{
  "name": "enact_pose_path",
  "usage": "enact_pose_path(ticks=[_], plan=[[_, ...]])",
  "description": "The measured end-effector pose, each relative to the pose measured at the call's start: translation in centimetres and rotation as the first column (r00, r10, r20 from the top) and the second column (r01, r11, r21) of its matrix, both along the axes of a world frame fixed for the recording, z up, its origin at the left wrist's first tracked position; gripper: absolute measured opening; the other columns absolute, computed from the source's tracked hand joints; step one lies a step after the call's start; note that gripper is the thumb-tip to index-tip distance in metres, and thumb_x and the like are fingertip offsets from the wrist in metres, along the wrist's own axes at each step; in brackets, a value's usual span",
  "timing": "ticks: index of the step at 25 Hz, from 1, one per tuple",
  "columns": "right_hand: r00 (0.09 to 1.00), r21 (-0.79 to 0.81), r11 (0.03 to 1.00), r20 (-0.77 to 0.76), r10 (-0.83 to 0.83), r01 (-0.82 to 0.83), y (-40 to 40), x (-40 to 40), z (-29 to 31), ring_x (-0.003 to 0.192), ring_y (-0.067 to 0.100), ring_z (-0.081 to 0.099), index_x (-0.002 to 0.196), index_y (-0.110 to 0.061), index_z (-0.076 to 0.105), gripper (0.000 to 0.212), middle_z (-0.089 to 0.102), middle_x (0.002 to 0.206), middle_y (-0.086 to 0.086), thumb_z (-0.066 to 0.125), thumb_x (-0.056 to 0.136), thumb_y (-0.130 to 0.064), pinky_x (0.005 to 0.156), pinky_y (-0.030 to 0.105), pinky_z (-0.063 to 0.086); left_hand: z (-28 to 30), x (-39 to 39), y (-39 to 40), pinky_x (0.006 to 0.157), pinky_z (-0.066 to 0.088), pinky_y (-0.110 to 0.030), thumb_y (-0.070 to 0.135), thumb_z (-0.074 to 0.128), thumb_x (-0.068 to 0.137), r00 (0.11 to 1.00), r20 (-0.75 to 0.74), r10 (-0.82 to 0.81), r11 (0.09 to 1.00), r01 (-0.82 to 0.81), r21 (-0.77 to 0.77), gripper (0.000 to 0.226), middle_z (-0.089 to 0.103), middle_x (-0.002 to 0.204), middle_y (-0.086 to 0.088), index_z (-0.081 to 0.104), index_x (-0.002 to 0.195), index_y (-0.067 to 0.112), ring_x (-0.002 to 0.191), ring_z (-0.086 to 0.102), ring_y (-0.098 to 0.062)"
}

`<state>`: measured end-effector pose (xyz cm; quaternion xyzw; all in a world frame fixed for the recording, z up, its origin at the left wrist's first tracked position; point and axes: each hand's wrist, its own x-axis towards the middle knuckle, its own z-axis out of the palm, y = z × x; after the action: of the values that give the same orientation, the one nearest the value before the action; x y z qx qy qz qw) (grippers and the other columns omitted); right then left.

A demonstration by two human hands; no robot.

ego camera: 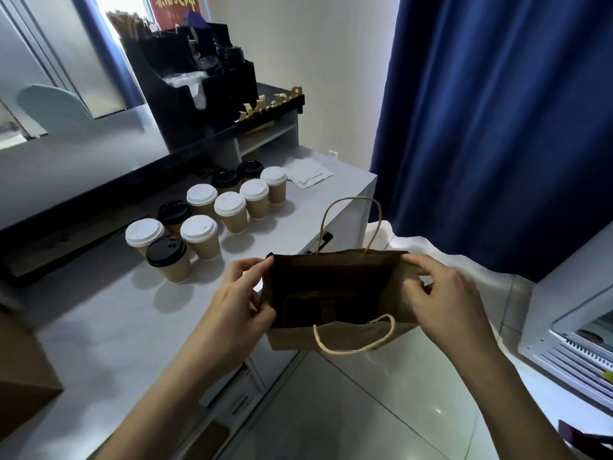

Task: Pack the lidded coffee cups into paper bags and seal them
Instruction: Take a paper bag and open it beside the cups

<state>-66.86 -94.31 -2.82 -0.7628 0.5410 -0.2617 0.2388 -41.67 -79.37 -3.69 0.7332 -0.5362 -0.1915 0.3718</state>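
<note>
A brown paper bag (335, 336) with twisted paper handles hangs open in front of me, past the counter's edge and above the floor. My left hand (242, 293) pinches the left side of its rim. My right hand (441, 293) pinches the right side, so the mouth is spread wide. The inside is dark and I cannot tell what lies at the bottom. Several lidded coffee cups (199, 237) stand on the grey counter (109, 320) to the left, some with white lids, some with black lids (166, 252).
A black condiment organiser (195, 94) with stirrers stands on a raised shelf at the back. White napkins (308, 174) lie at the counter's far end. A cardboard box (20, 370) sits at the left edge. A blue curtain (497, 111) hangs to the right, above a white appliance (570, 343).
</note>
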Motion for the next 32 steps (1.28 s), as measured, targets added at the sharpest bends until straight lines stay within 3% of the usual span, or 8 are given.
enact_pose_path(ticks=[5,8,11,14,19,24,27,32], plan=[[0.999,0.009,0.999,0.0,0.048,-0.048,-3.9,0.5,-0.5,0.072,0.003,0.055,0.131,-0.027,0.065,0.035,0.063,0.097,-0.005,0.058,0.099,-0.018,0.063,0.017,0.043,-0.3,0.1,-2.9,0.083,0.053,-0.026,0.003,0.062,0.093,0.999,-0.005,0.032,0.999,-0.032,0.014,0.069,0.039,0.133,0.016,0.04,0.153,0.029,0.093,0.057,-0.01],[0.998,0.019,0.998,-0.013,0.059,-0.059,-6.6,1.2,-0.8,0.072,0.002,0.055,0.132,-0.028,0.064,0.034,0.063,0.099,-0.004,0.057,0.1,-0.021,0.07,0.02,0.046,-0.6,0.6,-5.3,0.082,0.052,-0.024,0.003,0.062,0.093,0.999,-0.005,0.047,0.999,-0.047,0.01,0.068,0.04,0.134,0.013,0.041,0.153,0.027,0.093,0.058,-0.009],[0.998,0.028,0.998,-0.028,0.063,-0.062,-9.5,2.4,-1.2,0.076,0.004,0.056,0.133,-0.03,0.063,0.035,0.066,0.103,-0.003,0.056,0.1,-0.022,0.064,0.017,0.043,-1.1,1.5,-7.7,0.08,0.053,-0.023,0.001,0.062,0.093,0.998,-0.021,0.054,0.999,-0.054,0.01,0.067,0.041,0.134,0.012,0.042,0.152,0.026,0.092,0.058,-0.01],[0.995,0.044,0.995,-0.048,0.088,-0.086,-12.7,4.4,-1.3,0.08,0.009,0.06,0.133,-0.03,0.063,0.035,0.069,0.107,-0.001,0.055,0.1,-0.021,0.066,0.023,0.048,-1.7,3.1,-10.3,0.076,0.052,-0.02,0.001,0.062,0.093,0.996,-0.028,0.081,0.997,-0.081,0.008,0.067,0.041,0.134,0.012,0.043,0.152,0.024,0.091,0.057,-0.011],[0.983,0.074,0.986,-0.095,0.156,-0.149,-17.8,9.5,-1.1,0.072,0.005,0.057,0.135,-0.029,0.061,0.036,0.061,0.098,-0.005,0.054,0.101,-0.02,0.055,0.013,0.037,-2.4,6.9,-14.0,0.073,0.05,-0.018,0.0,0.062,0.092,0.989,-0.044,0.143,0.99,-0.143,0.019,0.066,0.041,0.133,0.013,0.044,0.152,0.023,0.091,0.057,-0.009],[0.969,0.111,0.974,-0.13,0.21,-0.197,-21.5,14.6,-1.0,0.065,0.007,0.057,0.134,-0.031,0.062,0.038,0.062,0.076,-0.009,0.053,0.099,-0.019,0.05,0.015,0.033,-2.7,10.2,-16.2,0.075,0.051,-0.022,-0.002,0.061,0.092,0.974,-0.067,0.216,0.976,-0.214,0.037,0.066,0.042,0.133,0.008,0.043,0.152,0.021,0.092,0.055,-0.009],[0.957,0.105,0.964,-0.136,0.256,-0.243,-23.1,17.0,-1.2,0.068,0.008,0.058,0.134,-0.032,0.063,0.04,0.066,0.085,-0.006,0.054,0.097,-0.019,0.054,0.019,0.037,-3.1,11.7,-16.9,0.075,0.049,-0.019,-0.002,0.06,0.092,0.964,-0.071,0.256,0.966,-0.253,0.047,0.067,0.042,0.133,0.008,0.043,0.152,0.02,0.092,0.055,-0.009],[0.93,0.099,0.942,-0.153,0.333,-0.321,-25.7,20.8,-1.7,0.091,0.019,0.061,0.133,-0.033,0.062,0.039,0.069,0.102,0.001,0.054,0.096,-0.022,0.082,0.037,0.055,-3.6,13.2,-17.5,0.078,0.045,-0.012,0.001,0.062,0.093,0.941,-0.065,0.331,0.942,-0.327,0.075,0.067,0.041,0.133,0.01,0.041,0.154,0.021,0.095,0.054,-0.002]])
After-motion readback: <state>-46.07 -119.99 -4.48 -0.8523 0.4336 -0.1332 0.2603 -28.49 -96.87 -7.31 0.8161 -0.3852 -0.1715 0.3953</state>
